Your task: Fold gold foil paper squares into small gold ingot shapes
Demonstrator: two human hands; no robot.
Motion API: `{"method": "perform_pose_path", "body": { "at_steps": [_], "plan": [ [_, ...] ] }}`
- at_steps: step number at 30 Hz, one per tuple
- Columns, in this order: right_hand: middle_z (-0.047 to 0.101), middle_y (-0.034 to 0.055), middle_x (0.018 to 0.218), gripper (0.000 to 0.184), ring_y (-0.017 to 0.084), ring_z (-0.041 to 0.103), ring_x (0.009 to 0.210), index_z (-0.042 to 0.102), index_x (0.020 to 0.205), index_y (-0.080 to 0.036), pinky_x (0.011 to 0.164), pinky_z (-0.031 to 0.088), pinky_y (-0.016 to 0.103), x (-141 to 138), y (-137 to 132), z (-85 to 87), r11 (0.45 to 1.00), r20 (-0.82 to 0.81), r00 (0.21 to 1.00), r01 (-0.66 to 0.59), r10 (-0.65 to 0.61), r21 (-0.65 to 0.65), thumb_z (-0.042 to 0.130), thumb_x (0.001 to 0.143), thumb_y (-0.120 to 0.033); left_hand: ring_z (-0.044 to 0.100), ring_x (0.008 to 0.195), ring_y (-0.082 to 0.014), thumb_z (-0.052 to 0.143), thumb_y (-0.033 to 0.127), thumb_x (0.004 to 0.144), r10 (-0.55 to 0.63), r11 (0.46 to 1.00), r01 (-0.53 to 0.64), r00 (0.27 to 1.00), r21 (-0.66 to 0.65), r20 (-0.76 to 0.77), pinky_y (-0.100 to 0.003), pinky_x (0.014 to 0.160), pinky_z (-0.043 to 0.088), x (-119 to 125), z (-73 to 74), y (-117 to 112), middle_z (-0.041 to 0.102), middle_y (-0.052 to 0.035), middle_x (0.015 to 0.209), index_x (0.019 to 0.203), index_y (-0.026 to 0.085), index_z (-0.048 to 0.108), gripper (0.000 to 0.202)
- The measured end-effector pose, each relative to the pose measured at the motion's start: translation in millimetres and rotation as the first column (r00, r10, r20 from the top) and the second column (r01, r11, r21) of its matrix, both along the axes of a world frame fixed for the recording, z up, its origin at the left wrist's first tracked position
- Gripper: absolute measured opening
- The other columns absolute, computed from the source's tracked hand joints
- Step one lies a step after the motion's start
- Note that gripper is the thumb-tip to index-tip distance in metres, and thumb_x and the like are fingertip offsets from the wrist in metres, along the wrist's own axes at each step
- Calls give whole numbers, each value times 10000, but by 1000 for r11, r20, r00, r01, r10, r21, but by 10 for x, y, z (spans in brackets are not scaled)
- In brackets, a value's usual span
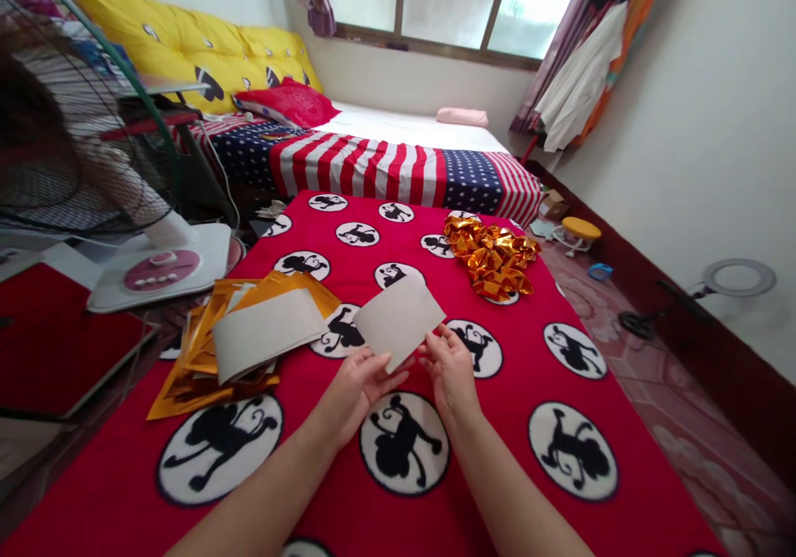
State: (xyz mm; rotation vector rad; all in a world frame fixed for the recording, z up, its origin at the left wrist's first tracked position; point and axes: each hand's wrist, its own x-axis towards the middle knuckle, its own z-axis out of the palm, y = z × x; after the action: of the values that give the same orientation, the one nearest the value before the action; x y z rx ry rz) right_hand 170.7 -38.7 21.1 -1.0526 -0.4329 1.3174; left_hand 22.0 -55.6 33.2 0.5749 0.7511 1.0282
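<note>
right now a pale grey sheet (398, 317) is tilting between both hands, over the middle of a red monkey-print cloth (516, 366). the left hand (357, 383) is gripping its near corner, with the thumb close to the fingers, and the right hand (452, 368) is pinching its right corner narrowly. just to the left, more pale sheets (267, 333) are lying on an untidy pile of gold foil sheets (177, 391). toward the cloth's far right, a cluster of folded gold foil pieces (491, 254) is catching the light. past the left edge, an electric fan (167, 254) is standing on its white base. farther back, a stars-and-stripes cover (366, 165) is hanging over the bed's near side, and a red cushion (302, 105) is resting on top. off to the right, a yellow-topped stool (581, 228) is standing on the tiled floor near a ring light (766, 278).
</note>
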Motion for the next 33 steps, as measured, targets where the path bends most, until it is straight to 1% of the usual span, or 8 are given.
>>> {"method": "perform_pose_path", "body": {
  "at_steps": [3,6,9,14,18,21,26,33],
  "plan": [
    [621,-41,617,443,51,510,458,573,959,-160,435,412,138,201,217,-21,992,70,994,-79,86,-102,781,571,-213,683,1008,-278,620,174,708,-252,952,286,935,113,-249,-425,968,505,-112,-24,-10,731,-131,1043,1028,118,696,334],
    [580,-47,550,431,63,485,438,566,968,-156,415,386,149,336,351,-3,959,171,957,-199,235,-203,713,563,-154,685,892,-235,558,94,670,111,920,163,765,357,-634,-403,918,528,-247,-207,109,726,-82,902,916,137,691,283],
    [550,-62,520,456,71,467,427,542,1006,-166,410,357,156,353,404,13,930,237,914,-271,329,-247,665,568,-134,658,907,-205,545,70,701,437,829,47,567,557,-698,-360,812,568,-311,-408,229,644,-96,1079,1186,163,561,494],
    [514,-81,513,432,78,449,434,548,1034,-173,405,331,162,311,418,-63,919,371,843,-328,390,-221,631,611,-174,465,1270,-257,523,-17,741,673,512,396,367,762,-643,-414,959,506,-314,-365,307,318,-88,1505,1308,303,535,651],
    [594,-12,699,305,117,554,536,613,992,-171,439,401,206,371,360,-201,943,601,737,-320,311,-94,554,696,-210,362,1374,-270,529,-31,755,722,305,646,322,700,-612,-490,1103,371,-339,-277,379,419,-34,1485,1104,301,685,506],
    [632,65,982,359,159,628,737,670,987,-184,580,498,269,449,235,-278,944,817,563,-320,126,75,466,700,-112,451,1316,-270,539,-31,718,693,322,688,296,650,-657,-486,1058,415,-365,-352,411,593,-57,1334,1111,259,687,510],
    [567,58,1285,628,234,495,1209,643,1189,-288,859,511,356,522,-17,-265,818,960,280,-552,0,161,451,674,14,565,1204,-282,581,-9,651,577,368,733,301,571,-759,-483,993,452,-395,-484,377,675,-60,1226,1128,238,683,547],
    [691,36,1122,304,223,561,1086,701,1076,-282,966,445,397,484,-88,-194,703,971,239,-694,22,155,650,813,-138,614,1133,-231,596,290,881,515,489,604,382,629,-767,-406,992,447,-350,-413,362,725,-47,1122,1065,241,708,221]
  ]
}}
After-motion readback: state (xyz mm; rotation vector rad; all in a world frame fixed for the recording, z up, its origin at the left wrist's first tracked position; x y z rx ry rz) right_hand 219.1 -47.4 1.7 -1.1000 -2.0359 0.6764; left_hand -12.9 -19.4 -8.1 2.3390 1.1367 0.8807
